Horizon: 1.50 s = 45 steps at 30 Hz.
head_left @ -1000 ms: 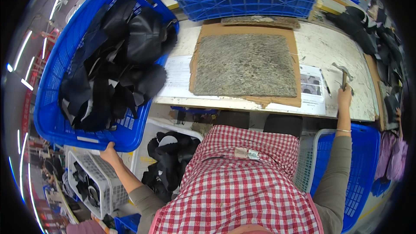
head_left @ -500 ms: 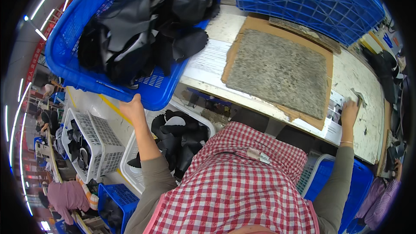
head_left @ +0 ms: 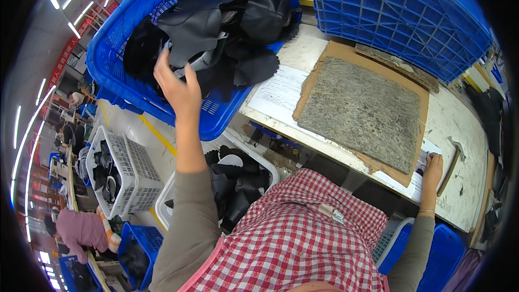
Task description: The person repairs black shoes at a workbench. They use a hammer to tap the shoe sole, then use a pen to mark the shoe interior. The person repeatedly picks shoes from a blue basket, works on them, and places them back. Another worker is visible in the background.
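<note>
My left hand (head_left: 179,89) reaches into a tilted blue plastic basket (head_left: 217,121), thumb and fingers apart, against a heap of black leather-like cut pieces (head_left: 192,30). It grips none of them. My right hand (head_left: 431,172) is at the right end of the white worktable, fingers curled over a printed sheet (head_left: 415,184) with a dark picture. Whatever those fingers hold, if anything, is hidden. Just right of that hand lies a hammer (head_left: 450,170), apart from it. Between my hands a grey speckled slab (head_left: 365,113) rests on brown cardboard (head_left: 311,89).
A large blue crate (head_left: 400,21) stands on its side behind the slab. Below the left basket sits a white basket (head_left: 274,170) of black pieces; another white crate (head_left: 132,173) stands farther left. A blue bin (head_left: 446,257) is below the table at right. A person (head_left: 81,232) works at far left.
My left hand has left the blue basket's rim and moved up over the black pieces. My right hand has come away from the hammer onto the printed sheet. The view has shifted.
</note>
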{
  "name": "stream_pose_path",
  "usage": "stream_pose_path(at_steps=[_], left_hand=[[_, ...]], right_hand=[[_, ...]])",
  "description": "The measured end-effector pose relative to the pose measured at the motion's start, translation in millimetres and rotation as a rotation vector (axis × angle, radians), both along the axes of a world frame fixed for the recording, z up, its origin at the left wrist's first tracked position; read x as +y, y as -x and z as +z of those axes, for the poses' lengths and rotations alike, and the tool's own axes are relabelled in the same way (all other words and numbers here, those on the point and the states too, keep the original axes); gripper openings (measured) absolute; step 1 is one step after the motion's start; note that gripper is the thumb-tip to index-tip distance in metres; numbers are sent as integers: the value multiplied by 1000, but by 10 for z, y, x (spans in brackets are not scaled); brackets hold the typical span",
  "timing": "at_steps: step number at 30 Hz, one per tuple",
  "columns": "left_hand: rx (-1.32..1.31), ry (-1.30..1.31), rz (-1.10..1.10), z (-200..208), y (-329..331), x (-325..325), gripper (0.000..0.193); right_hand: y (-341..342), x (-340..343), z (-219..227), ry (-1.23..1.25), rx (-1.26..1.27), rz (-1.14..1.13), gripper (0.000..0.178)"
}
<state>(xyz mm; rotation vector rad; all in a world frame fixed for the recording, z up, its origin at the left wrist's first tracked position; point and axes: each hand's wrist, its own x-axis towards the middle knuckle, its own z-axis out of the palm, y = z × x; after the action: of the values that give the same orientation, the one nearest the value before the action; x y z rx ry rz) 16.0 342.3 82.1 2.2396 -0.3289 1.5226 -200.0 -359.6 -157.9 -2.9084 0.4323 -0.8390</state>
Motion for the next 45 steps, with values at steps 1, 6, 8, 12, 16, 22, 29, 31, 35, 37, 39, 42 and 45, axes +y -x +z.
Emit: stream_pose_path(at_steps=[1, 6, 8, 12, 16, 22, 29, 31, 35, 37, 39, 42, 45], left_hand=[[51, 145, 38, 124, -279, 38, 64], [582, 622, -93, 536, -1251, 240, 89], [808, 480, -26, 617, -1371, 201, 80], [372, 58, 527, 720, -1338, 53, 60], [639, 421, -157, 519, -1282, 7, 57], [548, 1175, -1013, 29, -1520, 156, 40], [473, 1543, -1501, -265, -1364, -109, 41], [548, 1199, -1215, -513, -1240, -393, 44], [611, 778, -701, -889, -970, -720, 27], [529, 619, -674, -1010, -842, -788, 31], [615, 457, -488, -1093, -705, -787, 33], [647, 422, -471, -1185, -525, -712, 32], [559, 319, -508, -1269, -377, -551, 37]], right_hand=[[5, -8, -22, -10, -18, -21, 11], [70, 9, -92, -169, -52, -164, 13], [72, 41, -72, -127, -78, -182, 14], [68, 121, 17, -46, -155, -167, 18], [118, 172, 87, 51, -150, -159, 18], [150, 138, 45, 121, -145, -125, 26], [186, 465, 241, 38, -241, -50, 23], [140, 831, 432, -145, -113, -131, 21], [-311, 1913, 944, -584, -190, 411, 24], [-536, 2429, 1246, -558, -9, 572, 20], [-890, 2865, 1482, -516, 89, 653, 20], [-1593, 3375, 1606, -702, 201, 568, 28], [-2408, 3812, 1498, -863, 112, 542, 51]])
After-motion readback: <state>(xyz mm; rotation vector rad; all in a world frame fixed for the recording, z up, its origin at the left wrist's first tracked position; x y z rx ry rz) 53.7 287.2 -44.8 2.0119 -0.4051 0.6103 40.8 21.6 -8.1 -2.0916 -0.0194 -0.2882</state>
